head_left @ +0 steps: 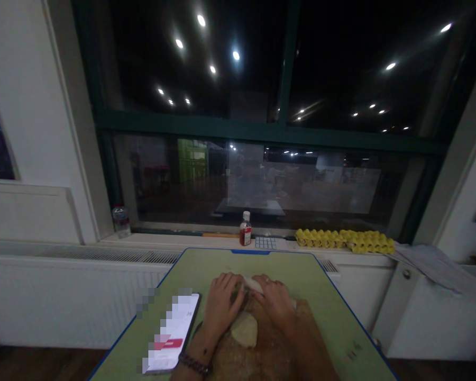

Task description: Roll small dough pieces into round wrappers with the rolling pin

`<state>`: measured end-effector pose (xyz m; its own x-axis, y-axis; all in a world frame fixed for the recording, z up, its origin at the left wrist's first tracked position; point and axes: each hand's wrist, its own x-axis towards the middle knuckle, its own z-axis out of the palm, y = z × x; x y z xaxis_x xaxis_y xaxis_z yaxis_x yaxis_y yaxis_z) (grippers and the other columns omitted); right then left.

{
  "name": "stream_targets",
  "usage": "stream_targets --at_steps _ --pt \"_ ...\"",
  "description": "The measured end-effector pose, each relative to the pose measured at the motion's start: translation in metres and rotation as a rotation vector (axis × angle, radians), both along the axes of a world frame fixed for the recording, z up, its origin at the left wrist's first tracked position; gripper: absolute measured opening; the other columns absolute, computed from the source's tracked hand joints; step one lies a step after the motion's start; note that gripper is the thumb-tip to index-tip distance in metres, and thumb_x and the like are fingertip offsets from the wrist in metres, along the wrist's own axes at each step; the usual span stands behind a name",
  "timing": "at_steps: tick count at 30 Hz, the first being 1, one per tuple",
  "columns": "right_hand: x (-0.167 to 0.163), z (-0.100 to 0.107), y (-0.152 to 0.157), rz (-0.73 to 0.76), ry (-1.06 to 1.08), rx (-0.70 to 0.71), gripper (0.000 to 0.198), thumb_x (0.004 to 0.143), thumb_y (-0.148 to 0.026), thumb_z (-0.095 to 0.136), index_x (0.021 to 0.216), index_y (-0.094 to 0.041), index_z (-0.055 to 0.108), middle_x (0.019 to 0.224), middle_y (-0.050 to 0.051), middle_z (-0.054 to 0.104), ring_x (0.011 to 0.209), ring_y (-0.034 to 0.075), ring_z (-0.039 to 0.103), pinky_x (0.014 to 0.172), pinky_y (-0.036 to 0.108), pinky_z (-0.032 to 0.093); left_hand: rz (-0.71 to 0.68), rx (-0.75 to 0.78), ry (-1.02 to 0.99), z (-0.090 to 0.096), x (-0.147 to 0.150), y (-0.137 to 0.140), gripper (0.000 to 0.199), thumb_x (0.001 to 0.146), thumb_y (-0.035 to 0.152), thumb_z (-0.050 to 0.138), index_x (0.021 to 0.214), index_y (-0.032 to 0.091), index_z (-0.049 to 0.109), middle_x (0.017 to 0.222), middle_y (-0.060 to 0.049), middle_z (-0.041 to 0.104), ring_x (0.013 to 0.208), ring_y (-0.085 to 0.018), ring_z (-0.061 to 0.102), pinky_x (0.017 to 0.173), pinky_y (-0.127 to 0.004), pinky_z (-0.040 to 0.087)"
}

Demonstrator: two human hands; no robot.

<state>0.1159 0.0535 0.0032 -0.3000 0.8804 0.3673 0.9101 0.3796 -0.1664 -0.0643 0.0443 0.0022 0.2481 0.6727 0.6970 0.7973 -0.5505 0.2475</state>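
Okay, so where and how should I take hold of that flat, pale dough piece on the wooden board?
Probably by its near edge, coming in low from your side. The dough piece lies flat on the wooden board, its near edge uncovered, while the left hand crowds its far left. Its broad, flat shape suggests sliding fingertips underneath rather than pinching.

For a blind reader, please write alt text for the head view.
A bare left hand and right hand are at a pale, rod-shaped piece over a brown wooden board bearing a flat, pale, dough-like piece. Left, a lit, rectangular phone lies on a green, blue-edged tabletop; behind is a dark, green-framed window.
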Motion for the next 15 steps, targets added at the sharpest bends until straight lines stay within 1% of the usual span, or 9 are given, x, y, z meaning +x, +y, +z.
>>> stream_targets --at_steps 3,5,7,9,11,13,15 --pt "0.003 -0.002 0.004 -0.15 0.023 0.031 0.032 0.093 -0.024 0.046 0.123 -0.027 0.057 0.113 0.006 0.066 0.09 0.019 0.067 0.077 0.027 0.048 -0.133 -0.128 0.061 -0.003 0.005 -0.001 0.015 0.089 0.031 0.052 0.096 0.021 0.061 0.1 -0.005 0.065 0.095 -0.023 0.056 0.084 -0.036 0.042" --pt "0.005 -0.006 0.007 -0.217 0.025 0.037 0.035 0.093 -0.024 0.044 0.127 -0.026 0.055 0.114 0.008 0.066 0.088 0.02 0.067 0.075 0.029 0.049 -0.23 -0.211 0.083 -0.004 0.008 -0.003 0.014 0.088 0.032 0.054 0.096 0.023 0.061 0.098 -0.004 0.065 0.094 -0.021 0.057 0.083 -0.033 0.043" --pt "0.007 -0.009 0.009 -0.233 0.026 0.032 0.038 0.093 -0.025 0.044 0.13 -0.025 0.052 0.116 0.009 0.066 0.088 0.02 0.067 0.075 0.029 0.05 -0.286 -0.278 0.084 -0.003 0.008 -0.005 0.015 0.089 0.033 0.053 0.096 0.023 0.062 0.097 -0.003 0.065 0.093 -0.02 0.058 0.081 -0.03 0.043" --pt "0.008 -0.009 0.01 -0.232 0.037 0.019 0.039 0.095 -0.027 0.043 0.132 -0.024 0.051 0.116 0.009 0.066 0.089 0.021 0.067 0.074 0.03 0.05 -0.296 -0.337 0.084 -0.001 0.007 -0.007 0.017 0.09 0.035 0.052 0.095 0.023 0.062 0.097 -0.002 0.065 0.093 -0.019 0.058 0.078 -0.028 0.042" --pt "0.007 -0.007 0.008 -0.238 0.059 0.011 0.039 0.096 -0.031 0.041 0.134 -0.023 0.049 0.112 0.01 0.068 0.086 0.021 0.068 0.071 0.03 0.05 -0.292 -0.393 0.094 0.0 0.005 -0.008 0.019 0.089 0.039 0.053 0.093 0.023 0.062 0.095 -0.002 0.064 0.091 -0.019 0.058 0.075 -0.027 0.041" --pt "0.006 -0.003 0.006 -0.246 0.09 0.011 0.038 0.098 -0.035 0.038 0.132 -0.023 0.05 0.103 0.009 0.07 0.082 0.021 0.068 0.069 0.029 0.049 -0.314 -0.434 0.113 0.0 0.002 -0.009 0.025 0.084 0.046 0.06 0.094 0.023 0.062 0.095 -0.001 0.064 0.09 -0.019 0.058 0.075 -0.027 0.041" --pt "0.005 0.002 0.003 -0.256 0.121 0.016 0.037 0.099 -0.036 0.036 0.129 -0.024 0.053 0.096 0.008 0.071 0.079 0.019 0.068 0.068 0.027 0.048 -0.365 -0.458 0.133 0.001 0.0 -0.01 0.042 0.072 0.055 0.07 0.098 0.023 0.061 0.099 -0.001 0.063 0.092 -0.021 0.058 0.077 -0.028 0.04"
